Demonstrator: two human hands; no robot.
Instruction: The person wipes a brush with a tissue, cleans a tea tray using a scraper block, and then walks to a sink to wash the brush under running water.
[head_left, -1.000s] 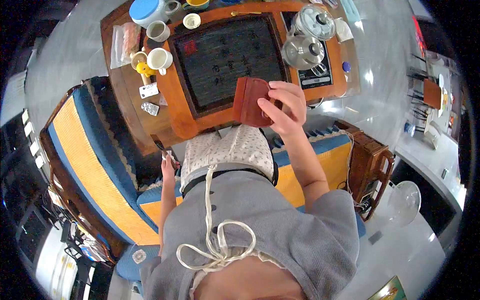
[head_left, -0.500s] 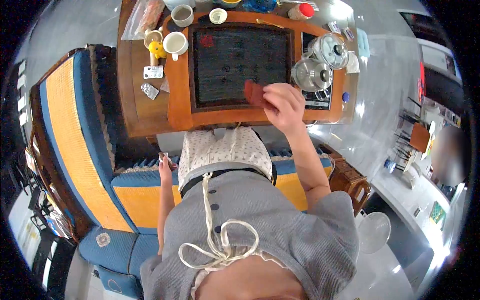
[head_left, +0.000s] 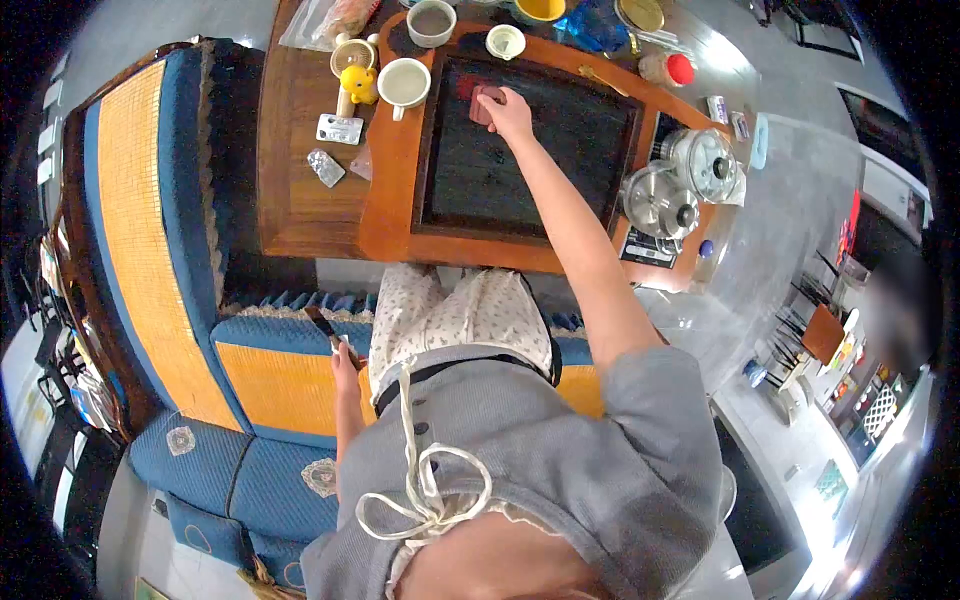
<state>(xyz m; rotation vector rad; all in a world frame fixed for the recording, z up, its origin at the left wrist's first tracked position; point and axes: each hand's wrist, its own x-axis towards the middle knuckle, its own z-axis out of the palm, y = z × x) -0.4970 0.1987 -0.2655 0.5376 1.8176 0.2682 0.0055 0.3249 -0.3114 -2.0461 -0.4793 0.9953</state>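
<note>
My right hand (head_left: 506, 112) is stretched out over the black tray panel (head_left: 540, 175) set into the wooden tea table. Between its fingers and thumb is a dark red, cloth-like piece (head_left: 484, 103), near the panel's far left part; whether it touches the surface is unclear. A reddish patch shows on the panel just beside it. Down by the sofa seat, my left hand (head_left: 346, 362) is closed around a slim dark object (head_left: 321, 322) that points up and to the left; its kind is hard to make out.
A white cup (head_left: 404, 84), a grey cup (head_left: 431, 22), a yellow duck (head_left: 358, 84) and blister packs (head_left: 340, 129) lie left and far left. Glass kettles (head_left: 662, 200) stand at the right, with a red-lidded jar (head_left: 667, 69) beyond. The blue sofa (head_left: 250, 480) is behind.
My right hand has moved away from me and left over the panel, still holding the red piece. My left hand's object shows more fully. The whole view has shifted and turned.
</note>
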